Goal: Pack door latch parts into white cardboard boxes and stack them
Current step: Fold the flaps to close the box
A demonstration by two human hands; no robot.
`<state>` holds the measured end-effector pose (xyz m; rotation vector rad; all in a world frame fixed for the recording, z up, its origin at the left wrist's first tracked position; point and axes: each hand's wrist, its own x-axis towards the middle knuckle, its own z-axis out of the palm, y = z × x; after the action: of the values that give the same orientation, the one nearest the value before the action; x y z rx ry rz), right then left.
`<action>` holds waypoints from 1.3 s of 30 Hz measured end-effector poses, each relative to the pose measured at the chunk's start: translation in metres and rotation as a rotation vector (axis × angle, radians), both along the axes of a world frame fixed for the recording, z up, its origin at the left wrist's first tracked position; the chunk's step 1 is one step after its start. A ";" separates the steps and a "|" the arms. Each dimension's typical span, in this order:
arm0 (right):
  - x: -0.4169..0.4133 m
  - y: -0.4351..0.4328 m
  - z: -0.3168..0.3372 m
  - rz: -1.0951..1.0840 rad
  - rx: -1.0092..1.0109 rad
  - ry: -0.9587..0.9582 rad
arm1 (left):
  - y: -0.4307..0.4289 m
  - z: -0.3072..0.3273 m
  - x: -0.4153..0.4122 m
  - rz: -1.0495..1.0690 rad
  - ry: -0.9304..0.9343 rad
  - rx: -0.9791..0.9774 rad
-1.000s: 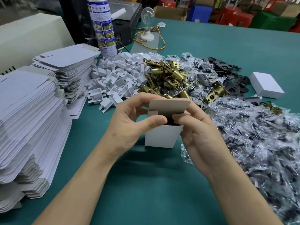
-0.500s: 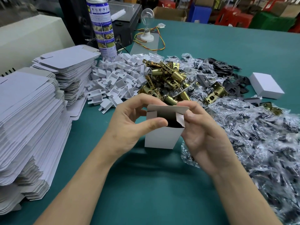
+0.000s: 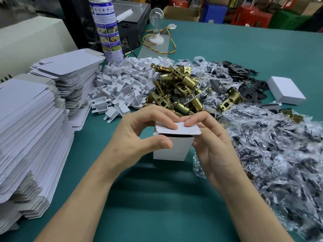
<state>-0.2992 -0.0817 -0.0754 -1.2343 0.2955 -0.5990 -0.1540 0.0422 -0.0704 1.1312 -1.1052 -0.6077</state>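
No legible txt; spray can (image 3: 107,30) label has print & pics, too blurry to read.

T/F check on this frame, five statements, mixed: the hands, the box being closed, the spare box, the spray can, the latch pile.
1. The left hand and right hand both hold the white box. True.
2. Its top flap is fully tucked shut. False: it is folded over, but a dark gap shows under its front edge.
3. A closed box lies to the right on the table. True.
4. The spray can lies on its side. False: it stands upright.
5. The brass latches are piled left of the flat cardboard stacks. False: they lie to the right of them.
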 end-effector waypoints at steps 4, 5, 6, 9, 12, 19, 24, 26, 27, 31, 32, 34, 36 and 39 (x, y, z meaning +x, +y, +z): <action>-0.005 -0.002 -0.004 0.044 -0.078 -0.048 | -0.001 -0.001 0.000 0.028 -0.049 0.019; -0.007 -0.002 -0.004 0.053 -0.107 -0.049 | -0.001 -0.002 0.001 0.035 -0.063 0.021; -0.009 -0.002 -0.005 0.051 -0.137 -0.041 | -0.001 -0.002 0.001 0.035 -0.067 0.025; -0.010 0.002 -0.007 -0.009 -0.240 -0.023 | 0.001 -0.003 0.002 0.017 -0.086 0.040; -0.009 0.005 -0.008 -0.086 -0.344 -0.015 | 0.000 -0.004 0.002 0.016 -0.110 0.051; -0.008 0.011 -0.011 -0.201 -0.485 -0.004 | -0.001 -0.007 0.002 0.036 -0.108 0.040; -0.007 0.011 -0.013 -0.235 -0.506 0.001 | 0.000 -0.009 0.003 0.035 -0.078 0.019; -0.008 0.011 -0.014 -0.233 -0.503 -0.004 | 0.000 -0.010 0.003 0.031 -0.086 0.016; -0.008 0.011 -0.014 -0.227 -0.502 -0.013 | 0.000 -0.011 0.004 0.026 -0.088 0.014; -0.008 0.009 -0.014 -0.209 -0.518 -0.052 | 0.000 -0.011 0.006 -0.022 -0.068 0.013; -0.008 0.009 -0.015 -0.204 -0.522 -0.060 | 0.000 -0.011 0.007 -0.038 -0.064 0.017; -0.008 0.008 -0.015 -0.199 -0.521 -0.072 | 0.001 -0.011 0.010 -0.059 -0.058 0.029; -0.009 0.007 -0.016 -0.204 -0.523 -0.074 | 0.003 -0.010 0.011 -0.065 -0.031 0.030; -0.009 0.007 -0.018 -0.216 -0.542 -0.068 | 0.003 -0.008 0.010 -0.098 0.043 0.013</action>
<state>-0.3084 -0.0751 -0.0931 -1.7102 0.2158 -0.9456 -0.1443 0.0455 -0.0786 1.0748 -1.1265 -0.7134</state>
